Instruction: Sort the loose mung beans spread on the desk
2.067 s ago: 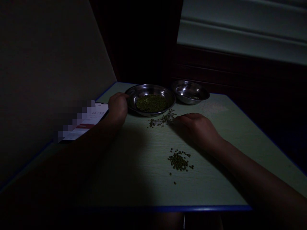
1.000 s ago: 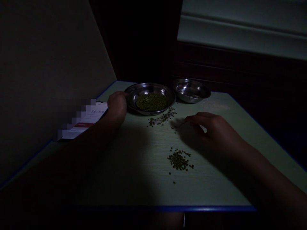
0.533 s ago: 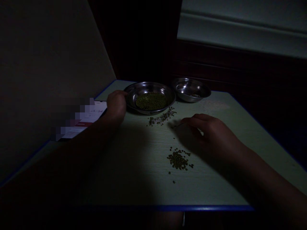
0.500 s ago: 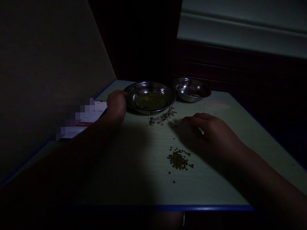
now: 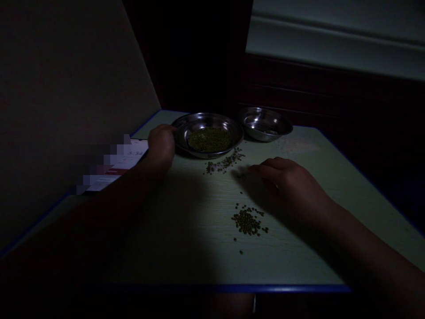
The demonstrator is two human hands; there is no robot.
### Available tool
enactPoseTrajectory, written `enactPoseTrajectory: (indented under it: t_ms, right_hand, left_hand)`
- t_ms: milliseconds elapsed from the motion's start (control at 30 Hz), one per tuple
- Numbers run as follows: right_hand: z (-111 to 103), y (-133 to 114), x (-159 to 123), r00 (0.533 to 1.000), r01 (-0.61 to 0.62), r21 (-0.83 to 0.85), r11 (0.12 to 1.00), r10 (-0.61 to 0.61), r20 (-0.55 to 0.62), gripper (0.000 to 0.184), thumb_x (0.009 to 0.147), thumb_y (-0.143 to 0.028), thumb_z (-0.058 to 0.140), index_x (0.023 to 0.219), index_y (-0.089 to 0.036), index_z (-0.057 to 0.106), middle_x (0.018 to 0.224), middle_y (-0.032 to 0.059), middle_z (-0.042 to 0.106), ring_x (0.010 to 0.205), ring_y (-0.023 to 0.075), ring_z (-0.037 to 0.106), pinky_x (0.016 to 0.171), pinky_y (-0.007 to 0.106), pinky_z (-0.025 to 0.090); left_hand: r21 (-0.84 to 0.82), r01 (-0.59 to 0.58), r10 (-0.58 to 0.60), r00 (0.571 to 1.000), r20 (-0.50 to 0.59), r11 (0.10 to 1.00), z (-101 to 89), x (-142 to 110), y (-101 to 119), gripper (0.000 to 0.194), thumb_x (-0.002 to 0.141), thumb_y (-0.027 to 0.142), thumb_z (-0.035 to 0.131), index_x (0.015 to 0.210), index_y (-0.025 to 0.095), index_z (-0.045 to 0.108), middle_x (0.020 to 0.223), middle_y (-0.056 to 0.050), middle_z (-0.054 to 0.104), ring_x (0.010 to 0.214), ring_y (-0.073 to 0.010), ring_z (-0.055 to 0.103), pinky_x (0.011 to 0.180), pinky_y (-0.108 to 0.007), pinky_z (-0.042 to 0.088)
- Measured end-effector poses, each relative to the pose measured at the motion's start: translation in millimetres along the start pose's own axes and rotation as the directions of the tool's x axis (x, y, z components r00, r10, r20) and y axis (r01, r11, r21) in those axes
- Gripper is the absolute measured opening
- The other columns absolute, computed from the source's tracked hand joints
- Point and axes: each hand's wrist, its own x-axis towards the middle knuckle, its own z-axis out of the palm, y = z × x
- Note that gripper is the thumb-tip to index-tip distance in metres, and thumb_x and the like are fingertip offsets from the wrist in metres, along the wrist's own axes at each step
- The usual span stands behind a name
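Observation:
My left hand (image 5: 161, 144) is closed at the left rim of a shallow metal bowl (image 5: 209, 154). Small green beans, like mung beans (image 5: 210, 140), cover the bottom of this bowl. Over the table my right hand (image 5: 279, 175) is closed in a pinch; whatever its fingertips hold is too small and dark to make out. A few beans (image 5: 241, 176) lie just left of those fingertips. Beans mixed with white grains (image 5: 224, 163) form a strip in front of the bowl. Nearer to me is a loose pile of green beans (image 5: 247, 221).
A second metal bowl (image 5: 265, 135) stands at the back right, with a little something inside. Pale grains (image 5: 295, 145) are spread beside it. A lit phone-like screen (image 5: 124, 164) leans at the left by the wall. The pale table (image 5: 186, 248) has a blue edge; the room is dark.
The right hand has shifted slightly, and the thin thing that showed at its fingertips can no longer be made out. The left hand stays at the bowl's rim.

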Motion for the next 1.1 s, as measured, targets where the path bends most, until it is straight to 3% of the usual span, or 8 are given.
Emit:
enactPoseTrajectory:
  t_ms: [267, 433, 633, 800, 967, 1100]
  right_hand:
    - [0, -3, 1, 1.0, -0.021, -0.018, 1.0, 0.021, 0.008, 0.034, 0.112, -0.006, 0.076, 0.134, -0.019, 0.099, 0.108, 0.0156, 0.095, 0.099, 0.0308, 0.088, 0.088, 0.038, 0.062]
    - [2, -3, 1, 0.999, 0.015, -0.022, 1.0, -0.014, 0.029, 0.042, 0.11, -0.005, 0.071, 0.138, -0.019, 0.099, 0.112, 0.0164, 0.096, 0.1, 0.0325, 0.087, 0.09, 0.043, 0.063]
    - [1, -2, -2, 1.0, 0.025, -0.04, 0.999, -0.025, -0.012, 0.043, 0.109, -0.002, 0.066, 0.132, -0.02, 0.099, 0.108, 0.0153, 0.094, 0.096, 0.0305, 0.084, 0.087, 0.041, 0.058]
    - [-3, -7, 0, 0.999, -0.028, -0.02, 0.999, 0.029, 0.019, 0.05, 0.095, 0.0, 0.077, 0.137, -0.018, 0.098, 0.102, 0.0129, 0.09, 0.089, 0.0286, 0.078, 0.08, 0.037, 0.054]
    - [-2, -6, 2, 0.992, -0.113, -0.026, 0.993, 0.114, 0.051, 0.048, 0.1, 0.002, 0.073, 0.136, -0.018, 0.097, 0.106, 0.014, 0.091, 0.09, 0.0282, 0.08, 0.08, 0.036, 0.052]
    - [1, -2, 0, 0.989, -0.144, -0.014, 0.99, 0.144, 0.027, 0.043, 0.1, 0.001, 0.07, 0.129, -0.017, 0.096, 0.106, 0.0148, 0.09, 0.09, 0.0286, 0.08, 0.077, 0.036, 0.051]
  left_hand:
    - [-0.007, 0.023, -0.023, 0.999, 0.033, 1.0, -1.0, -6, 7, 0.017, 0.091, 0.014, 0.065, 0.09, 0.023, 0.08, 0.136, -0.016, 0.091, 0.146, -0.0386, 0.081, 0.135, -0.051, 0.06]
    - [-0.001, 0.024, -0.024, 1.0, 0.017, 1.0, -0.6, -9, 12, 0.017, 0.095, 0.011, 0.06, 0.093, 0.019, 0.075, 0.132, -0.017, 0.09, 0.137, -0.0335, 0.079, 0.128, -0.045, 0.059]
    - [-0.026, 0.06, -0.06, 0.998, 0.011, 0.998, -0.9, -14, 16, 0.016, 0.091, 0.012, 0.062, 0.09, 0.02, 0.076, 0.13, -0.015, 0.091, 0.136, -0.035, 0.081, 0.124, -0.045, 0.061]
    - [-0.031, 0.054, -0.054, 0.998, -0.006, 0.998, -0.3, -11, 14, 0.019, 0.086, 0.012, 0.063, 0.081, 0.026, 0.074, 0.127, -0.013, 0.092, 0.141, -0.0379, 0.082, 0.132, -0.049, 0.062]
    - [-0.079, 0.064, -0.065, 0.998, -0.009, 0.995, 1.7, -7, 10, 0.02, 0.088, 0.011, 0.063, 0.08, 0.027, 0.073, 0.126, -0.013, 0.093, 0.142, -0.0388, 0.083, 0.132, -0.051, 0.063]
    - [-0.025, 0.034, -0.034, 0.999, 0.003, 0.999, 0.9, -6, 10, 0.019, 0.086, 0.012, 0.065, 0.082, 0.026, 0.077, 0.119, -0.012, 0.091, 0.14, -0.0392, 0.083, 0.133, -0.052, 0.063]
